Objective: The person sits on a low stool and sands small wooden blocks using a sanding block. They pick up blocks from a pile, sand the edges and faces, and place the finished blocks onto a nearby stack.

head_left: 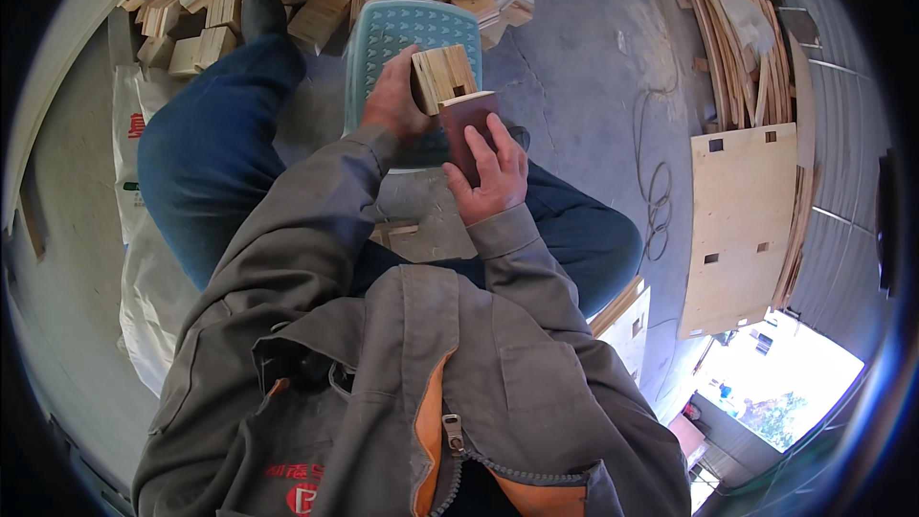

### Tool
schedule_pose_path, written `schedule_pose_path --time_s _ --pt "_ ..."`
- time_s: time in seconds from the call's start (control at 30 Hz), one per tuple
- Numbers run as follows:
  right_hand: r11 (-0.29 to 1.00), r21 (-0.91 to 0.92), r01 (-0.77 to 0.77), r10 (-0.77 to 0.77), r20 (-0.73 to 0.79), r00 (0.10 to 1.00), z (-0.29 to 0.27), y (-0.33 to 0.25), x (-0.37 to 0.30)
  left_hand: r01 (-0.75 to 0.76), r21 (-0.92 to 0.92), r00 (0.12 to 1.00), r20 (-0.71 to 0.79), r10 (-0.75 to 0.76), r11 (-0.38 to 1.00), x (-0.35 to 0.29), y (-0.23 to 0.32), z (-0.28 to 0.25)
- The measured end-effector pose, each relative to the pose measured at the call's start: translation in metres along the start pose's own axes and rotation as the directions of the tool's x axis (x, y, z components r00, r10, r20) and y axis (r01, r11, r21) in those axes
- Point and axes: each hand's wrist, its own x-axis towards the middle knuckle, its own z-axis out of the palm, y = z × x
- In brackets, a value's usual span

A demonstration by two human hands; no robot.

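A stack of pale wooden blocks [444, 78] is gripped from its left side by my left hand [394, 101], above a pale teal plastic box-like stand [383, 24] with a patterned surface. My right hand [492, 170] is closed round a flat reddish-brown block [463, 129], thumb on its near left edge and fingers across its face. The brown block's far edge meets the near right corner of the wooden stack. My left fingertips are partly hidden behind the stack.
Many cut wooden blocks [321, 19] are heaped beyond the stand. My bent legs flank it. A white sack [144, 258] lies at left. On the right are a coiled cable [657, 201], plywood panels with square holes [737, 211] and long wood strips [732, 48].
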Motion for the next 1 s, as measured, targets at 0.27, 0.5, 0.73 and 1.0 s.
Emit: schedule_pose_path --time_s 0.27,0.5,0.73,1.0 --pt "0.998 -0.060 0.003 -0.010 -0.118 0.993 0.040 0.002 0.057 -0.014 -0.099 1.000 0.020 0.016 0.995 0.002 -0.001 -0.002" --pt "0.977 -0.016 -0.214 0.211 -0.109 0.971 0.035 0.039 0.117 0.033 -0.090 0.997 0.074 -0.026 0.995 0.003 0.008 -0.007" --pt "0.996 -0.031 -0.082 0.080 -0.058 0.995 -0.008 0.004 0.044 0.028 -0.038 1.000 0.017 -0.027 0.999 0.000 0.004 -0.004" --pt "0.992 -0.127 -0.026 0.027 0.005 1.000 0.018 -0.003 0.032 0.046 -0.104 0.999 -0.002 -0.046 0.994 0.002 0.009 0.001"
